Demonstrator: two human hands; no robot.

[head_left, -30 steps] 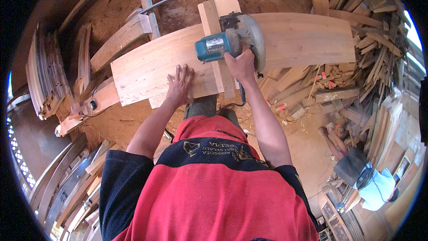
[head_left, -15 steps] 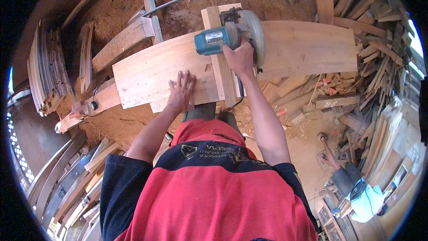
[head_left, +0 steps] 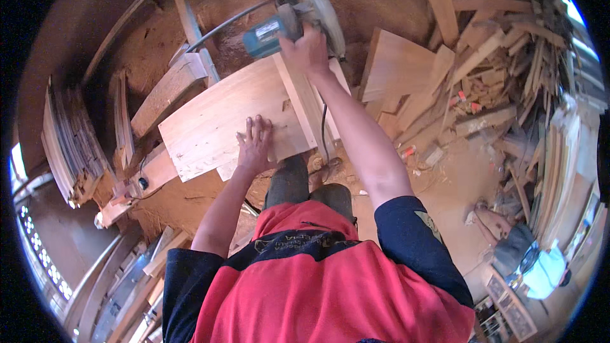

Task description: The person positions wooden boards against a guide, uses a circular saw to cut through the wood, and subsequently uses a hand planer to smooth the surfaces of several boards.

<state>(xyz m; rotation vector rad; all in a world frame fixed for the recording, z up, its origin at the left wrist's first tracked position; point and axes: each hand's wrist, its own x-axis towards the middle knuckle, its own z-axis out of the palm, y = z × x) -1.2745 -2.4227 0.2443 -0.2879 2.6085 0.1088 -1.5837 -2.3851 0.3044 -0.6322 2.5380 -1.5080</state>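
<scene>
My right hand (head_left: 308, 51) grips the handle of a teal circular saw (head_left: 262, 36), held just beyond the far edge of a wide pale board (head_left: 222, 108). Its round blade guard faces right; the blade itself is hidden. A straight wooden strip (head_left: 298, 98) lies across the board near its right end, beside my right forearm. My left hand (head_left: 255, 152) presses on the near part of the board, fingers spread. Another wide piece of board (head_left: 403, 67) lies tilted to the right, apart from the first. The saw's dark cord (head_left: 325, 133) hangs down past the strip.
Offcuts (head_left: 489, 82) are heaped at the right. Stacked planks (head_left: 73, 143) stand at the left, with more boards at the lower left. A wooden beam (head_left: 159, 174) reaches out left of the board. Another person (head_left: 534, 260) sits at the lower right. Sawdust covers the ground.
The saw has moved away from me and left, off the board's far edge. The board's right part has separated and dropped. My left hand stays on the board.
</scene>
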